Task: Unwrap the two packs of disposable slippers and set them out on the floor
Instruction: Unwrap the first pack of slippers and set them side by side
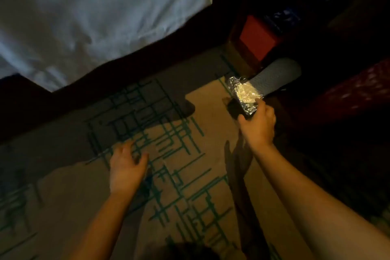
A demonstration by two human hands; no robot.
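A pack of slippers [244,96] in shiny, crinkled clear wrap is held in the right hand [258,123], whose grip is closed around the pack's near end; the pack is raised above the carpet [206,154], at the right of the view. Just beyond the pack, a grey slipper sole [274,75] with a dotted texture is seen, its near end overlapped by the wrap — whether the two touch cannot be told. The left hand [125,167] is held empty over the carpet, well apart from the right, its grip loose and open with the fingers spread and slightly curled. The carpet is tan, marked with dark green crossing lines. A white sheet [95,12] on a bed fills the upper left. A red box [258,38] sits in the dim area beyond the slipper sole — its surroundings are too dark to make out.
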